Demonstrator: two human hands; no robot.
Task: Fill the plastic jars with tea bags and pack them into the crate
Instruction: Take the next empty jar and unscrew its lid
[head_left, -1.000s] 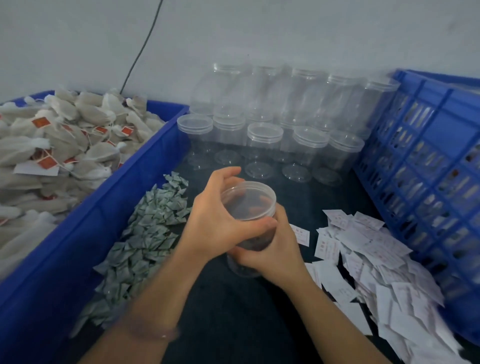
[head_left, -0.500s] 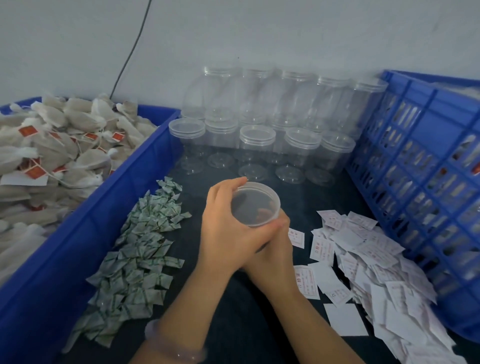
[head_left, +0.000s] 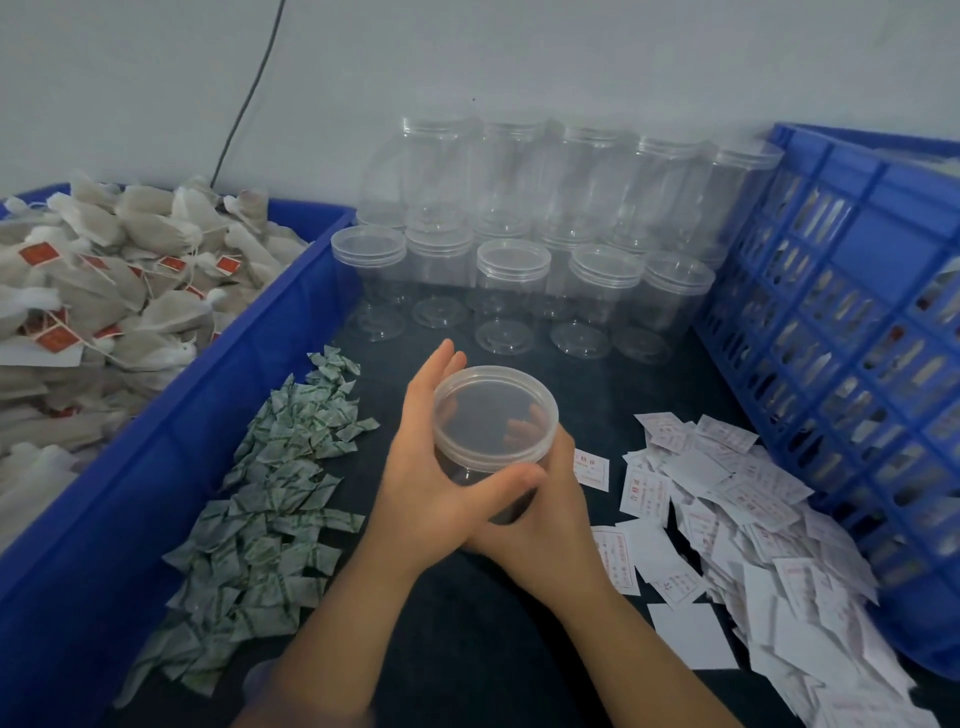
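A clear plastic jar (head_left: 493, 415) with its lid on stands between my hands above the dark table. My left hand (head_left: 441, 467) wraps its left side, fingers fairly straight along the lid, thumb across the front. My right hand (head_left: 540, 514) grips the jar body from the right and below, fingertips showing through the plastic. Tea bags (head_left: 104, 291) with red tags fill a blue bin (head_left: 249, 374) at the left. A blue slatted crate (head_left: 841, 332) stands at the right.
Several empty lidded jars (head_left: 514, 280) stand in rows against the back wall. A pile of small green-printed sachets (head_left: 270, 499) lies left of my hands. White paper slips (head_left: 737, 519) are scattered on the dark table (head_left: 467, 649) to the right.
The view has shifted slightly and the jar sits a little higher and more to the right. My left fingers have straightened along the lid's side. Both hands stay on the jar.
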